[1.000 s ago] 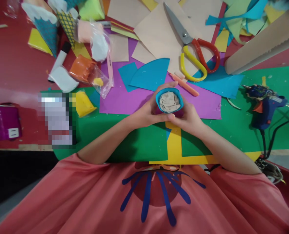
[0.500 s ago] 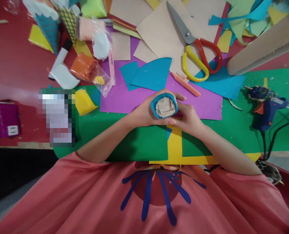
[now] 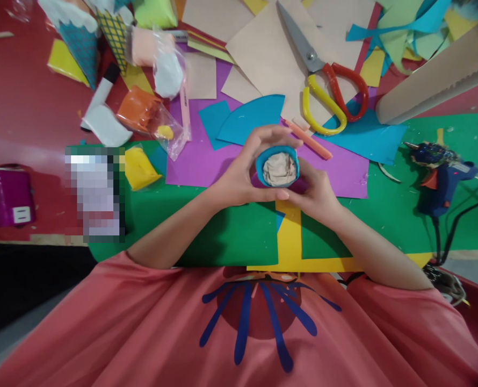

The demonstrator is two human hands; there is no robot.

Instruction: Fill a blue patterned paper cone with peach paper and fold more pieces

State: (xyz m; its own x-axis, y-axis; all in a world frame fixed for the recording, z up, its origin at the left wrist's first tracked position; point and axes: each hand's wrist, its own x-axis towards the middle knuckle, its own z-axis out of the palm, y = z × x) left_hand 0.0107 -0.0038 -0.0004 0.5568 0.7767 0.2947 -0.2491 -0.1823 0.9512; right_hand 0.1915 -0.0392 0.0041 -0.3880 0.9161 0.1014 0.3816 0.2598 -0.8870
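Paper-strewn table [image 3: 29, 107]; blue cone [image 3: 277, 166] cupped between both hands' fingers [image 3: 263, 137]

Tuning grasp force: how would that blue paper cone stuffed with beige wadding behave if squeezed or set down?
Probably soft: the blue paper cone is thin rolled sheet, so it should dent easily. Likely light, since only crumpled beige wadding fills it. Apt to tip or roll if released; the left hand and right hand both cradle it.
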